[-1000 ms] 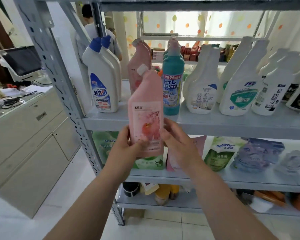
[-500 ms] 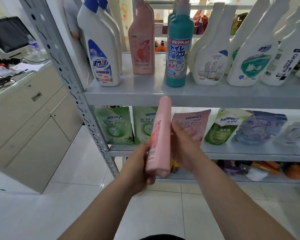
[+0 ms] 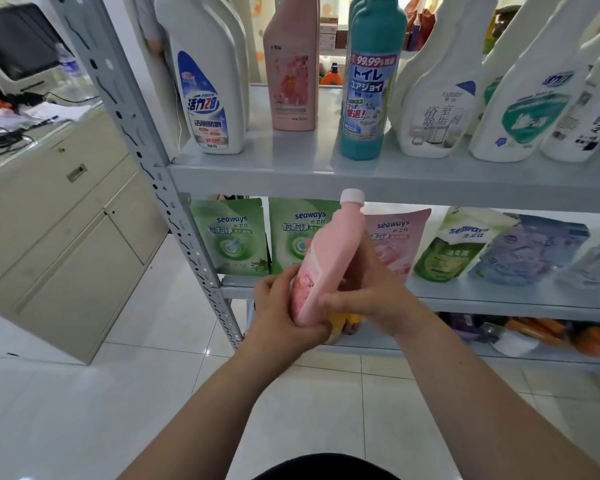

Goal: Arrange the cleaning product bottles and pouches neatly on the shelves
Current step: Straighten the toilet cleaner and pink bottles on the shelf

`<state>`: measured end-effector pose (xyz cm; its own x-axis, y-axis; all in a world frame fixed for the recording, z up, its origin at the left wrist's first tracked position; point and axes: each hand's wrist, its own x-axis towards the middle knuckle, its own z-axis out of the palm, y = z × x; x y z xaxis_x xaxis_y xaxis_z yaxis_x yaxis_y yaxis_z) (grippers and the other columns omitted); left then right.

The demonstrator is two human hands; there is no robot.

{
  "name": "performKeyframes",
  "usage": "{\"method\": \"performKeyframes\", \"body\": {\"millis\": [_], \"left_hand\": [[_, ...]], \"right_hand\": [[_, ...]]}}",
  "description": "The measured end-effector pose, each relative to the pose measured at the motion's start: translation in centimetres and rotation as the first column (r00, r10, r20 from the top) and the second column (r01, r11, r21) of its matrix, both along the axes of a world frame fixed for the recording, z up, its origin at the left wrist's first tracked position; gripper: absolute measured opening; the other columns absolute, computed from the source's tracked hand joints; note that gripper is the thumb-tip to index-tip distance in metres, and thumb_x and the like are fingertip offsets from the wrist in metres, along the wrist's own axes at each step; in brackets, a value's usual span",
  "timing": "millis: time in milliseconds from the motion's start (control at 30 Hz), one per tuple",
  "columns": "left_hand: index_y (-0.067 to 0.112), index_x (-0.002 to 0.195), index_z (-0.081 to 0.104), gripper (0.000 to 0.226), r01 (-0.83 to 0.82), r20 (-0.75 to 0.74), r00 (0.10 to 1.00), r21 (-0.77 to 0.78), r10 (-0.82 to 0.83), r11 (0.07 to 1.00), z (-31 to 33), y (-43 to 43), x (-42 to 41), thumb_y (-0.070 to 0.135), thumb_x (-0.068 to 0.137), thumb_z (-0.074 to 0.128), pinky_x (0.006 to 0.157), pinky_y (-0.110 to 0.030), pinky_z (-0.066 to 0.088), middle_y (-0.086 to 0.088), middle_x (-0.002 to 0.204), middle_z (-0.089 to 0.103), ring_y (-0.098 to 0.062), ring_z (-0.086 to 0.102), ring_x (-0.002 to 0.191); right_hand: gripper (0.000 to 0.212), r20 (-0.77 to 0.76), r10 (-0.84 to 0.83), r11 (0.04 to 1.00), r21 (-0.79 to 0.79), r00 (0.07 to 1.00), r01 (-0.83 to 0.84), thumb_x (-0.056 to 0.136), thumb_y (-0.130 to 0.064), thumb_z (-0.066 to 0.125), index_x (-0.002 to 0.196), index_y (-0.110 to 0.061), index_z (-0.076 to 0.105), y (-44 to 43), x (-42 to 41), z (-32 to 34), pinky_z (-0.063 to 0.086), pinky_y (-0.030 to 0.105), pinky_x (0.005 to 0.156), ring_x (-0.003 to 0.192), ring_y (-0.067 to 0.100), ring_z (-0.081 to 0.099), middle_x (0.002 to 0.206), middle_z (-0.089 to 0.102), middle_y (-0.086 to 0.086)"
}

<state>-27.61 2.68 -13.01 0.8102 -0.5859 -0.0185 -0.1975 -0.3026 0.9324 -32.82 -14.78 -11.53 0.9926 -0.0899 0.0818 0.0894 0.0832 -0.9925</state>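
Note:
A pink bottle [image 3: 329, 258] with a pale cap is held tilted in front of the middle shelf [image 3: 499, 301]. My left hand [image 3: 284, 313] grips its base from below and the left. My right hand [image 3: 368, 292] grips its right side, thumb on the front. On the upper shelf [image 3: 326, 174] stand a white bottle with a blue label [image 3: 207, 84], a second pink bottle [image 3: 291, 64], a teal bottle [image 3: 369, 84] and several white spray bottles [image 3: 437, 98]. Green pouches [image 3: 231, 237], a pink pouch [image 3: 395, 244] and bluish pouches [image 3: 530, 251] lean on the middle shelf.
The grey perforated shelf post [image 3: 160, 174] runs down the left of the rack. A beige cabinet [image 3: 56, 230] with a monitor [image 3: 18, 39] and cables stands to the left. Orange and yellow items [image 3: 548, 330] lie on the bottom shelf. White floor tiles [image 3: 118, 410] lie below.
The pink bottle came down from the upper shelf level to the middle shelf and turned edge-on, then tilted with its cap up right. Both hands kept hold; the view dipped lower.

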Motion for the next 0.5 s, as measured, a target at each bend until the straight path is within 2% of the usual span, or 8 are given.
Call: {"method": "performKeyframes", "body": {"millis": [67, 100, 200, 233, 300, 367, 433, 500], "left_hand": [[0.058, 0.124, 0.042, 0.076, -0.029, 0.015, 0.999, -0.05, 0.029, 0.998, -0.3, 0.0, 0.0, 0.012, 0.075, 0.079, 0.076, -0.013, 0.054, 0.015, 0.121, 0.041, 0.007, 0.054, 0.103], [0.052, 0.122, 0.046, 0.068, -0.033, -0.02, 0.999, -0.083, 0.031, 0.996, -0.6, 0.0, 0.1, 0.01, 0.078, 0.078, 0.075, -0.018, 0.057, 0.012, 0.119, 0.05, 0.004, 0.058, 0.099], [0.038, 0.116, 0.054, 0.045, -0.07, -0.187, 0.981, -0.141, 0.043, 0.988, -1.0, 0.1, 0.5, 0.031, 0.08, 0.08, 0.075, -0.041, 0.063, 0.007, 0.105, 0.069, -0.009, 0.07, 0.092], [0.037, 0.115, 0.056, 0.043, -0.078, -0.211, 0.976, -0.146, 0.046, 0.986, -1.2, 0.1, 0.6, 0.037, 0.078, 0.079, 0.077, -0.043, 0.063, 0.009, 0.104, 0.071, -0.012, 0.071, 0.094], [0.037, 0.115, 0.06, 0.037, -0.098, -0.245, 0.968, -0.172, 0.053, 0.98, -1.1, 0.0, 0.6, 0.038, 0.08, 0.072, 0.082, -0.045, 0.063, 0.009, 0.105, 0.073, -0.015, 0.072, 0.098], [0.033, 0.116, 0.065, 0.03, -0.151, -0.345, 0.937, -0.235, 0.063, 0.96, -0.9, -0.1, 0.3, 0.031, 0.087, 0.061, 0.084, -0.048, 0.062, 0.004, 0.108, 0.075, -0.02, 0.073, 0.101], [0.026, 0.113, 0.068, 0.025, -0.234, -0.478, 0.874, -0.255, 0.088, 0.938, -0.4, -0.3, 0.0, 0.026, 0.094, 0.052, 0.081, -0.049, 0.061, -0.002, 0.105, 0.076, -0.024, 0.073, 0.099], [0.016, 0.101, 0.066, 0.024, -0.302, -0.613, 0.782, -0.221, 0.109, 0.927, 0.2, -0.6, -0.4, 0.026, 0.101, 0.045, 0.059, -0.04, 0.058, -0.007, 0.086, 0.074, -0.026, 0.072, 0.076]], "right_hand": [[0.101, -0.013, -0.054, 0.997, -0.065, 0.998, 0.053, 0.057, -0.012, 0.092, 0.139, -0.036, 0.037, -0.1, 0.5, 0.1, 0.054, 0.034, 0.094, 0.121, 0.015, 0.062, 0.134, 0.055, 0.011], [0.098, -0.022, -0.103, 0.99, -0.097, 0.994, 0.1, 0.056, -0.023, 0.094, 0.136, -0.039, 0.041, -0.1, 0.7, 0.4, 0.055, 0.035, 0.093, 0.119, 0.015, 0.063, 0.131, 0.058, 0.008], [0.078, -0.021, -0.226, 0.959, -0.183, 0.974, 0.219, 0.061, -0.043, 0.09, 0.13, -0.044, 0.053, -0.7, 1.2, 0.7, 0.055, 0.043, 0.097, 0.116, 0.016, 0.063, 0.12, 0.067, -0.006], [0.074, -0.019, -0.239, 0.954, -0.192, 0.971, 0.231, 0.064, -0.043, 0.089, 0.129, -0.047, 0.054, -0.9, 1.3, 0.7, 0.055, 0.042, 0.097, 0.116, 0.016, 0.063, 0.118, 0.068, -0.009], [0.065, -0.008, -0.246, 0.951, -0.195, 0.969, 0.24, 0.071, -0.043, 0.088, 0.127, -0.053, 0.056, -0.9, 1.4, 0.8, 0.055, 0.041, 0.096, 0.117, 0.015, 0.063, 0.121, 0.068, -0.01], [0.052, -0.009, -0.233, 0.967, -0.107, 0.972, 0.231, 0.079, -0.044, 0.083, 0.126, -0.052, 0.061, -0.7, 1.6, 0.9, 0.056, 0.047, 0.096, 0.119, 0.02, 0.065, 0.123, 0.07, -0.005], [0.041, -0.052, -0.205, 0.977, 0.053, 0.977, 0.207, 0.085, -0.045, 0.075, 0.125, -0.044, 0.067, -0.5, 1.7, 0.8, 0.059, 0.043, 0.09, 0.112, 0.019, 0.069, 0.12, 0.072, -0.001], [0.044, -0.118, -0.158, 0.964, 0.197, 0.98, 0.179, 0.087, -0.051, 0.068, 0.129, -0.037, 0.066, -0.1, 2.0, 0.4, 0.058, 0.029, 0.075, 0.092, 0.01, 0.069, 0.106, 0.073, -0.005]]}}
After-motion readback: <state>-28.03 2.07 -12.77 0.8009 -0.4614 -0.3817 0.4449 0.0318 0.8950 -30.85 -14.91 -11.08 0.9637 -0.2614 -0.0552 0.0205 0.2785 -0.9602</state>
